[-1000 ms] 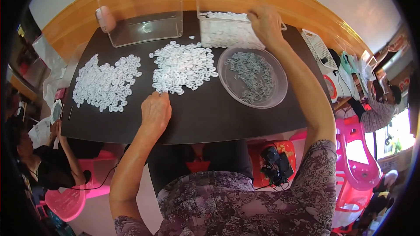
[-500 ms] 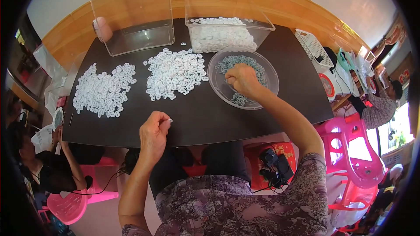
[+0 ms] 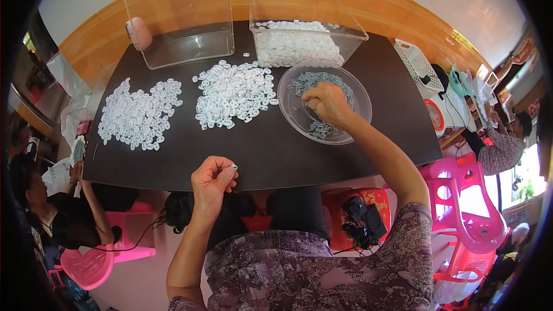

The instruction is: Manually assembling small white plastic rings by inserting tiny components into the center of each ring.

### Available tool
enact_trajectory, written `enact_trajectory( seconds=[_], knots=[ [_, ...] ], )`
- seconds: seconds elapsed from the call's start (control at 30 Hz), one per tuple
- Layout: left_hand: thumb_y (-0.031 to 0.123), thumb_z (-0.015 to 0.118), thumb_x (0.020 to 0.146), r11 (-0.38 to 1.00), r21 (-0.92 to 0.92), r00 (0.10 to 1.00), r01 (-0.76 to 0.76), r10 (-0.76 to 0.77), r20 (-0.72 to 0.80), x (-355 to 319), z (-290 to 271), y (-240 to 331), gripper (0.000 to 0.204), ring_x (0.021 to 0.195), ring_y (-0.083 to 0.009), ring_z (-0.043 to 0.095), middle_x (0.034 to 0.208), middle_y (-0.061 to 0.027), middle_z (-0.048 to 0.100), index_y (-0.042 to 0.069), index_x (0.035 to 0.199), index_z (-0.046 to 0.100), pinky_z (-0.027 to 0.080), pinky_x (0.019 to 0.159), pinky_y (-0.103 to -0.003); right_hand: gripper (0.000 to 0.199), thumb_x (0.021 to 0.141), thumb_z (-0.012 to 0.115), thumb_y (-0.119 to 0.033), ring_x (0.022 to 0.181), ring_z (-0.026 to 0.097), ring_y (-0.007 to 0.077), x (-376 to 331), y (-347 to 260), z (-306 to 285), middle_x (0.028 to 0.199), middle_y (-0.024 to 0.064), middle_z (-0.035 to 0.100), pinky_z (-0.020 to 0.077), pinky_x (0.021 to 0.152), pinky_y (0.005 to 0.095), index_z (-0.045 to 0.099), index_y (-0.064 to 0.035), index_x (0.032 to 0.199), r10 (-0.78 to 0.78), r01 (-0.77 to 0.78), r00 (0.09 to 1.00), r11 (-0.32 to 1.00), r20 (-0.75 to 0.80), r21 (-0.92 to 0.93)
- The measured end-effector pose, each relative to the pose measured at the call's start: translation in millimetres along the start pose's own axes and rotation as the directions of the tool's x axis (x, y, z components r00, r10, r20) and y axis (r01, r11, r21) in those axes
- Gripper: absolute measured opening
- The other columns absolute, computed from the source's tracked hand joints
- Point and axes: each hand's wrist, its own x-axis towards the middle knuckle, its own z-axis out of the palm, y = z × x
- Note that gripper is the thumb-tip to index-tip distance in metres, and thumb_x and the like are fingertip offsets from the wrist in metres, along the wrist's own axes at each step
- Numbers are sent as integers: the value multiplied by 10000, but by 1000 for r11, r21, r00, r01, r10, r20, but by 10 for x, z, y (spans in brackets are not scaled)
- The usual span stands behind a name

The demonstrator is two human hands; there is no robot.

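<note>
Over the near edge of the table, my left hand [image 3: 212, 184] pinches a small white plastic piece [image 3: 234, 167] between thumb and forefinger. My right hand [image 3: 329, 103] is inside a round clear tray [image 3: 365, 106] among small grey screw-like pins [image 3: 322, 131]. Its fingers are bent together, and whatever they hold is hidden. One pile of white two-holed pieces [image 3: 236, 93] lies left of the tray, and a second pile [image 3: 140, 114] lies farther left.
At the back stand a clear bin full of white pieces [image 3: 296, 46] and a clear bin [image 3: 190, 43] on its left. A white perforated basket [image 3: 417, 63] is off the right edge. Pink stools [image 3: 461, 201] stand right; a person [image 3: 63, 213] sits at left.
My left hand has shifted right and slightly down, still pinching the white piece. My right hand stays in the tray with its fingers slightly shifted. The whole view has moved a little.
</note>
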Motion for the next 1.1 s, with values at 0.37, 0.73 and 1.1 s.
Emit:
enact_trajectory(
  seconds=[0.37, 0.73, 1.1],
  knots=[
    [61, 597, 860, 970, -232, 998, 68, -64, 23, 23, 275, 9, 113, 586, -116, 594, 751, -88, 632, -20, 939, 606, 473, 488, -219, 42, 656, 631, -83, 774, 560, 347, 63, -103, 286, 716, 154, 586, 454, 664, 441, 620, -43, 647, -127, 129, 991, 989, 31, -70],
    [33, 581, 864, 958, -265, 992, 108, -120, -29, 5, 536, 82, 122, 605, -119, 599, 774, -102, 637, -36, 963, 596, 475, 504, -216, 68, 709, 606, -36, 744, 551, 341, 44, -167, 159, 736, 140, 570, 443, 638, 432, 539, -30, 724, -240, 238, 971, 969, -19, -73],
    [77, 576, 883, 894, -416, 980, 167, -196, -28, -9, 707, 147, 133, 608, -147, 606, 787, -118, 641, -39, 946, 589, 484, 525, -255, 106, 745, 652, 17, 637, 486, 78, -401, -1000, -334, 742, 10, 532, 396, 578, 225, 620, -27, 836, -19, -72, 989, 802, 147, 592]
  ],
)
